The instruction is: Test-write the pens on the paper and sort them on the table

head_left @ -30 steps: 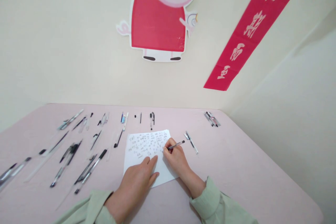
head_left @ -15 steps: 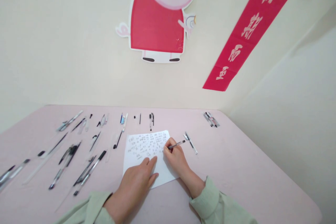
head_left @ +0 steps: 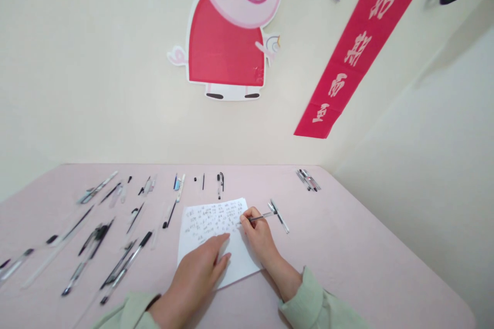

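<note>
A white sheet of paper (head_left: pixel 239 272) with several rows of handwriting lies on the pink table. My right hand (head_left: pixel 259 234) grips a pen (head_left: pixel 262 216) at the sheet's right edge, its tip close to the written lines. The pen has a clear barrel and points up to the right at its back end. Flat on the lower left part of the sheet rests my left hand (head_left: pixel 198 272), fingers stretched out and holding nothing. Just right of my right hand lies another pen (head_left: pixel 281 218) with its cap beside it.
Pens, caps and refills are scattered over the table's left side, among them a black-capped pen (head_left: pixel 127 267) and a white pen (head_left: pixel 181 187). A bundle of pens (head_left: pixel 307 180) lies at the back right. A pig cutout (head_left: pixel 226 46) and red banner (head_left: pixel 363 51) hang on the wall.
The whole view has tilted up slightly, so the table sits lower. The pen in my right hand leans a little differently, and its tip has shifted slightly on the paper.
</note>
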`<control>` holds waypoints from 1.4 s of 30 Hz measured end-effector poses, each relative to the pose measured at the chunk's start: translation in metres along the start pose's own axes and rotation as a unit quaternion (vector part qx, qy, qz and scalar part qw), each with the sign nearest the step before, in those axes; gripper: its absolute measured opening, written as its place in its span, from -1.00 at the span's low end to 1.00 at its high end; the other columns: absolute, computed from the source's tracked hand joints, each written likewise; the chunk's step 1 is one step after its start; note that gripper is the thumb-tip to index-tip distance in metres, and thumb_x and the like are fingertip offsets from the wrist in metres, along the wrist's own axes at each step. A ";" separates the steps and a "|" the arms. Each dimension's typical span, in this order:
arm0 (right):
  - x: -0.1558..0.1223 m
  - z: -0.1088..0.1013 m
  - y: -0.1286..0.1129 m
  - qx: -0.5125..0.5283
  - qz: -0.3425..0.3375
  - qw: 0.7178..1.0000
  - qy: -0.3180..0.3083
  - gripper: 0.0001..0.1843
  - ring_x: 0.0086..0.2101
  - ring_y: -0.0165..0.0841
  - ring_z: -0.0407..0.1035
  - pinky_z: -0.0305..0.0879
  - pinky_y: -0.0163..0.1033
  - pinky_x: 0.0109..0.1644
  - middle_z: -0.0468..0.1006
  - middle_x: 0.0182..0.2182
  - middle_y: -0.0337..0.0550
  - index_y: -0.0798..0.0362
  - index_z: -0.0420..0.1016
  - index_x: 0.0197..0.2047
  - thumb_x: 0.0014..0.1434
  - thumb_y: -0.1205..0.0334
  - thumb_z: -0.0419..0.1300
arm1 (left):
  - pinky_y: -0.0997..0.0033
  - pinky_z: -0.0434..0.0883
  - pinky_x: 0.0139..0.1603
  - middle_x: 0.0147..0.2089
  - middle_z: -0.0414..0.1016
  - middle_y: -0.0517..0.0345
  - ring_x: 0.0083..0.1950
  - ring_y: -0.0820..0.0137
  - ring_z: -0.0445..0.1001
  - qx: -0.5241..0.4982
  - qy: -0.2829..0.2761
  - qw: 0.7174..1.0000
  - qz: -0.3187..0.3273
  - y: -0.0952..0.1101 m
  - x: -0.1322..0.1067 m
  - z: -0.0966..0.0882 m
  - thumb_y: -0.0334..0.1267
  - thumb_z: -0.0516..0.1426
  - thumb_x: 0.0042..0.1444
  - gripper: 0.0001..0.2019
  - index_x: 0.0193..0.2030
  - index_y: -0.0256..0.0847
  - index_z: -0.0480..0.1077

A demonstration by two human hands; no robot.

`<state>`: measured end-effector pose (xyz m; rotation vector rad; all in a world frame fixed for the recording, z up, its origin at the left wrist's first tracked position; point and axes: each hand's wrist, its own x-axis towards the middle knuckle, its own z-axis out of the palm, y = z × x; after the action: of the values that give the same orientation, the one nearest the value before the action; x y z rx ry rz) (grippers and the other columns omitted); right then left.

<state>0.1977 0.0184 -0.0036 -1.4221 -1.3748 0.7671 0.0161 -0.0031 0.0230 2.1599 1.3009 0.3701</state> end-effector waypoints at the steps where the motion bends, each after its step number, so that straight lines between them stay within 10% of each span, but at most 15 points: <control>1: 0.000 0.000 0.001 0.003 -0.003 1.000 -0.005 -0.79 -0.53 -0.42 0.20 0.14 -0.33 -0.43 0.27 -0.57 -0.36 0.01 0.27 -0.40 0.19 0.09 0.06 | 0.28 0.41 -0.07 -0.14 0.51 0.05 -0.19 0.31 0.48 -0.054 0.025 0.998 0.015 -0.003 0.004 -0.001 -0.27 -0.10 0.22 -0.61 0.17 -0.14 0.28; 5: -0.002 -0.001 0.003 0.002 -0.001 1.000 -0.013 -0.83 -0.48 -0.40 0.28 0.18 -0.32 -0.37 0.33 -0.55 -0.34 0.01 0.34 -0.34 0.20 0.11 0.05 | 0.20 0.32 0.17 0.09 0.39 0.02 0.10 0.32 0.38 -0.181 0.126 0.975 0.031 -0.019 0.020 -0.003 -0.49 -0.09 0.00 -0.47 0.15 -0.18 0.22; 12: -0.001 -0.002 0.006 0.004 0.014 1.000 -0.019 -0.81 -0.47 -0.40 0.29 0.18 -0.32 -0.38 0.42 -0.50 -0.31 0.02 0.40 -0.23 0.20 0.11 0.07 | 0.10 0.19 0.31 0.11 0.35 -0.06 0.22 0.27 0.28 -0.096 0.120 0.985 0.080 -0.026 0.021 0.004 -0.55 -0.11 0.00 -0.53 0.06 -0.22 0.30; 21: -0.003 -0.003 -0.005 0.009 0.035 0.999 -0.035 -0.77 -0.47 -0.41 0.30 0.22 -0.31 -0.35 0.54 -0.40 -0.24 0.03 0.44 -0.16 0.20 0.10 0.08 | 0.11 0.36 0.02 -0.14 0.44 -0.02 -0.06 0.18 0.39 -0.012 0.125 0.990 0.061 -0.028 0.019 0.002 -0.38 0.00 0.11 -0.80 -0.19 -0.20 0.42; 29: -0.002 0.000 -0.008 0.157 0.035 0.987 -0.016 -0.85 -0.59 -0.47 0.20 0.14 -0.36 -0.47 0.42 -0.59 -0.35 0.02 0.29 -0.32 0.13 0.13 0.12 | 0.24 0.39 -0.23 -0.31 0.44 0.11 -0.28 0.26 0.41 -0.162 0.179 0.970 0.015 -0.032 0.026 0.003 -0.20 0.04 0.12 -0.90 -0.30 -0.14 0.29; 42: 0.000 0.001 -0.002 0.214 0.056 0.973 -0.065 -0.74 -0.59 -0.50 0.21 0.13 -0.36 -0.45 0.49 -0.55 -0.26 0.10 0.45 -0.33 0.14 0.05 0.19 | 0.20 0.41 -0.11 -0.20 0.52 0.04 -0.17 0.22 0.47 -0.213 0.169 0.962 0.029 -0.034 0.026 0.003 -0.14 0.07 0.11 -0.77 -0.16 -0.16 0.42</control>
<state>0.1961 0.0184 -0.0023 -1.1294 -1.1429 1.1693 0.0061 0.0309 -0.0013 1.8193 1.1961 0.9850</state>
